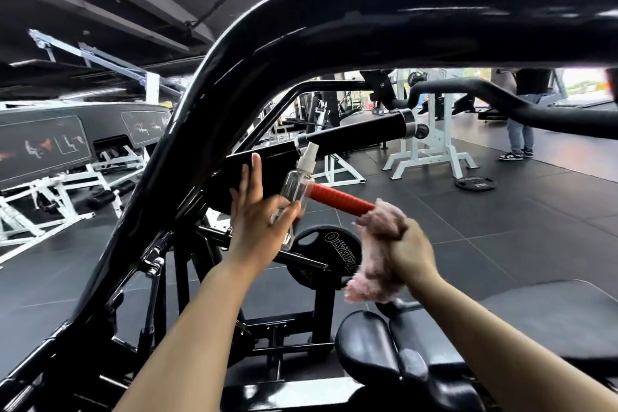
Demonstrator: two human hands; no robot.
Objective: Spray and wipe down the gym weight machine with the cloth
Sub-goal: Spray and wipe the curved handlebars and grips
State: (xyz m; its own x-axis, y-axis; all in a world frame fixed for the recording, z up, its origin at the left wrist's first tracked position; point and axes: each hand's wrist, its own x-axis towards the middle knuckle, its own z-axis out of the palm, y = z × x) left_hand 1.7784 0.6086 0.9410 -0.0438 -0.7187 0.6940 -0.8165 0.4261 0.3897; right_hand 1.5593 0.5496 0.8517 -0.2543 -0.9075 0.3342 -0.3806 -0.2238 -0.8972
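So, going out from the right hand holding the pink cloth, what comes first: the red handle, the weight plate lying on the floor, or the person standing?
1. Red handle: under the cloth in the right hand.
2. Weight plate on the floor: beyond, to the right.
3. Standing person: farthest, at the back right.

Below my hands, the round black weight plate loaded on the machine carries white block lettering that reads "OLYMPIC", with a smaller line of print beside it that is too blurred to read. The second black weight plate lying flat on the dark floor bears pale markings that I cannot make out. The dark rectangular instruction placards on the white-framed machine show exercise figures only, with no legible text.
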